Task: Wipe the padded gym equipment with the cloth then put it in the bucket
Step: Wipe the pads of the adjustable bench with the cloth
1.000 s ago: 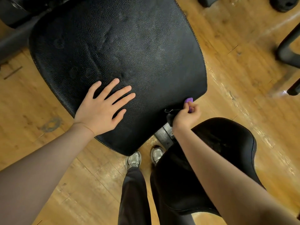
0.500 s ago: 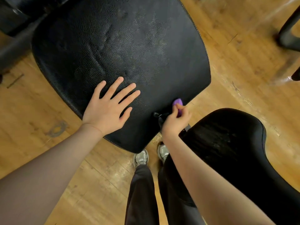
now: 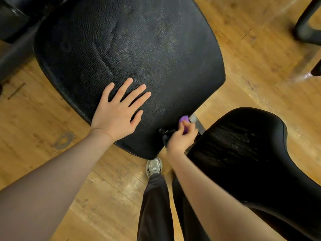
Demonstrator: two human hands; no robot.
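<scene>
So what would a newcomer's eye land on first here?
The big black padded backrest fills the upper middle, with the left hand spread flat on its near edge. At its lower right corner, the right hand grips a purple cloth, beside a smaller black seat pad at right.

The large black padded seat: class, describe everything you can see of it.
The large black padded seat has pebbled, leather-like upholstery, creased and scuffed with dull patches, and pale stitching along its rounded edge. It sits above the wooden floor. The left hand rests flat on it, fingers spread; the right hand presses a purple cloth at its near edge.
</scene>
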